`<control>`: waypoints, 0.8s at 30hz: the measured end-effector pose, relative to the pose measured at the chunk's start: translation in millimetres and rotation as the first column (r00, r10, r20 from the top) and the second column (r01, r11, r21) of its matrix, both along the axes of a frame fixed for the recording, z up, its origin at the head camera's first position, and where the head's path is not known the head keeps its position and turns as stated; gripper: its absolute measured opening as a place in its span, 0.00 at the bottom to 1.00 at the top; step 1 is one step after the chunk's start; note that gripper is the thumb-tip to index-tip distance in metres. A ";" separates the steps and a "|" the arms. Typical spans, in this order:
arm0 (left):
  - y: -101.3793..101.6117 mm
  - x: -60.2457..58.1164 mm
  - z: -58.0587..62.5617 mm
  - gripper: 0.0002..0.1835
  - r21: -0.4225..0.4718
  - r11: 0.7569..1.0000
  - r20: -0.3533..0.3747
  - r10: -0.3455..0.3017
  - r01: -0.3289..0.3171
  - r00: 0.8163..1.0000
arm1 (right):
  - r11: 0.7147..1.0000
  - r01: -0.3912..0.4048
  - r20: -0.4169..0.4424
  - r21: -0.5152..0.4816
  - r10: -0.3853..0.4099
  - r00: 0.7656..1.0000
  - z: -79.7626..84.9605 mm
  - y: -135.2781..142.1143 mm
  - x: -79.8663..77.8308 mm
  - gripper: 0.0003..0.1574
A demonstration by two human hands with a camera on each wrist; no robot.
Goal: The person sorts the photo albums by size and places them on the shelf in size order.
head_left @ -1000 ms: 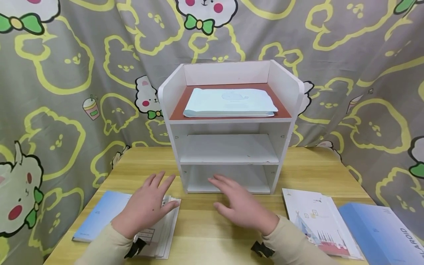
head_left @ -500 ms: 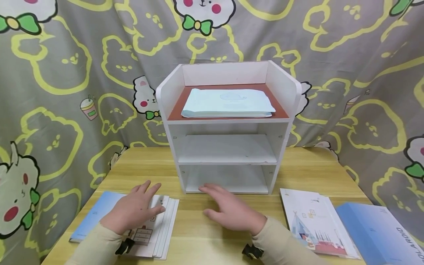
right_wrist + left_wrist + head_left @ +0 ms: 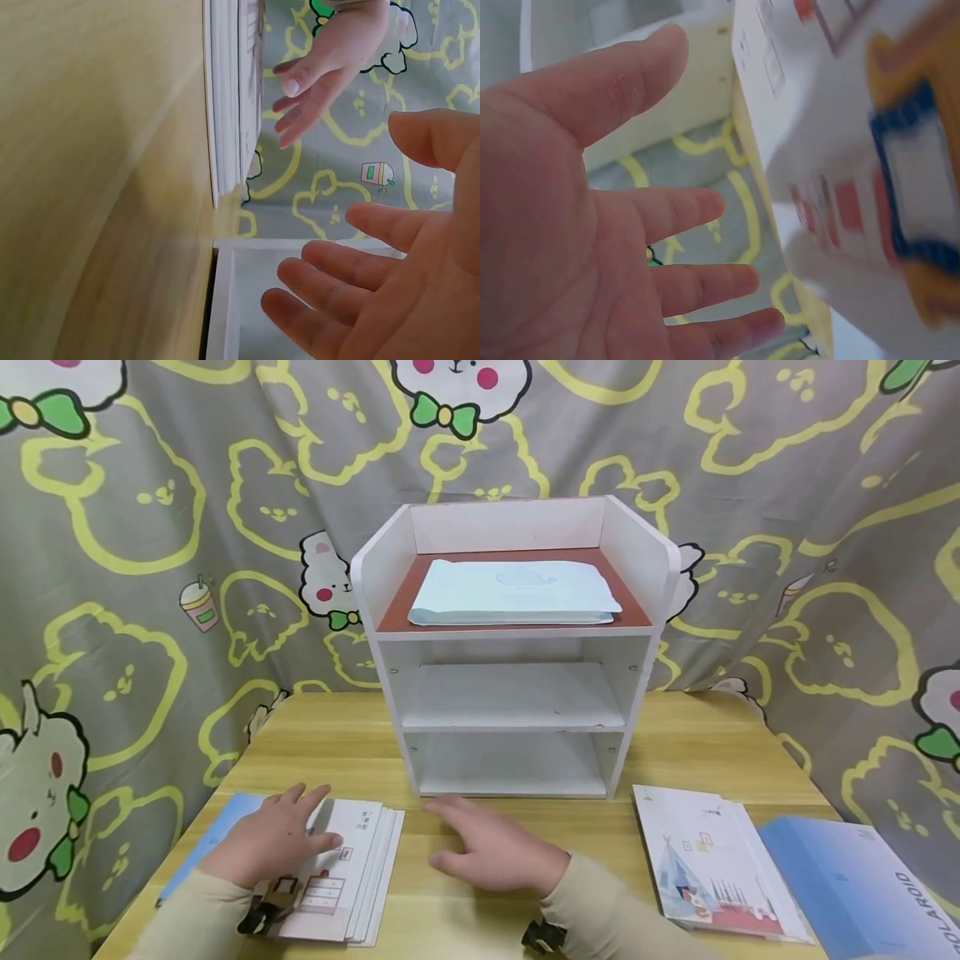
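My left hand (image 3: 268, 835) hovers over the left stack of white illustrated booklets (image 3: 363, 868), fingers spread and apart from the cover in the left wrist view. A blue book (image 3: 225, 822) lies left of that stack, partly hidden by the hand. Over the bare wood in front of the shelf, my right hand (image 3: 495, 847) is held with its fingers extended, holding nothing. The right wrist view shows the booklet stack's edges (image 3: 225, 97) a short way beyond that hand.
A white shelf unit (image 3: 506, 728) stands at the back middle of the table (image 3: 697, 735). On its brown top lies a pale blue packet (image 3: 517, 593). To the right are more white booklets (image 3: 705, 860) and a thick blue book (image 3: 862, 885). A patterned curtain (image 3: 225, 527) hangs behind.
Both hands have moved left and slightly lower, the left one to above the booklet stack. More of the stack's cover shows. The books and shelf have stayed in place.
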State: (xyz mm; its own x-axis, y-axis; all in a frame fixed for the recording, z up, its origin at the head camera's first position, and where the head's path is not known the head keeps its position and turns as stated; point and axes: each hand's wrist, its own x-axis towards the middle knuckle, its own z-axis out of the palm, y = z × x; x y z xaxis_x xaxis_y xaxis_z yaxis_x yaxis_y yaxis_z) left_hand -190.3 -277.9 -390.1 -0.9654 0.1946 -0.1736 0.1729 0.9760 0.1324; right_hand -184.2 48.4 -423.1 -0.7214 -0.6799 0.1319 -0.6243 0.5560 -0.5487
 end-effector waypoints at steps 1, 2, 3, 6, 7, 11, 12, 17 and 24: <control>-3.4 0.0 -0.4 0.49 0.003 1.000 0.003 0.006 -0.006 1.000 | 1.000 -0.002 -0.001 0.003 0.002 1.000 -0.9 -1.6 0.3 0.43; -6.6 -0.1 -1.0 0.50 0.007 1.000 0.008 0.013 -0.013 1.000 | 1.000 -0.002 0.002 0.007 0.002 1.000 -1.5 -3.1 0.5 0.43; -9.7 -0.2 -1.4 0.50 0.012 1.000 0.014 0.019 -0.019 1.000 | 1.000 -0.001 0.005 0.012 0.001 1.000 -1.9 -4.4 0.7 0.43; -17.9 -1.7 -2.6 0.51 0.022 0.999 0.041 0.039 -0.040 0.998 | 1.000 0.002 0.028 0.023 -0.003 1.000 -1.4 -7.8 0.6 0.43; -20.2 -2.5 -3.3 0.52 0.027 0.998 0.055 0.051 -0.052 0.997 | 1.000 0.000 0.038 0.023 0.000 0.999 -0.7 -9.2 -0.1 0.44; -27.5 -4.6 -4.8 0.56 0.046 0.994 0.118 0.089 -0.095 0.989 | 1.000 -0.016 0.071 0.026 0.014 0.997 2.8 -15.5 -3.7 0.44; -29.2 -5.0 -5.4 0.57 0.050 0.993 0.136 0.101 -0.108 0.986 | 0.999 -0.023 0.075 0.030 0.021 0.997 3.2 -17.3 -4.7 0.45; -34.5 -4.8 -7.1 0.58 0.053 0.991 0.157 0.110 -0.119 0.981 | 0.998 -0.040 0.101 0.046 0.035 0.994 3.4 -24.8 -6.3 0.44; -40.1 -2.7 -11.5 0.58 0.043 0.993 0.136 0.099 -0.106 0.986 | 0.998 -0.059 0.115 0.032 0.055 0.992 -1.9 -30.5 -6.1 0.44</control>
State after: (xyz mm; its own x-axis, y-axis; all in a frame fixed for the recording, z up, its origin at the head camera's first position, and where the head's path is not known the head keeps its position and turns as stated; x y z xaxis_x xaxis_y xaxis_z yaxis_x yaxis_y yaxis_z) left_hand -193.1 -318.0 -401.6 -0.9494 0.1075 -0.2950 0.0499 0.9793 0.1961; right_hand -190.3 17.9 -425.0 -0.6904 -0.7229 0.0264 -0.5900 0.5416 -0.5988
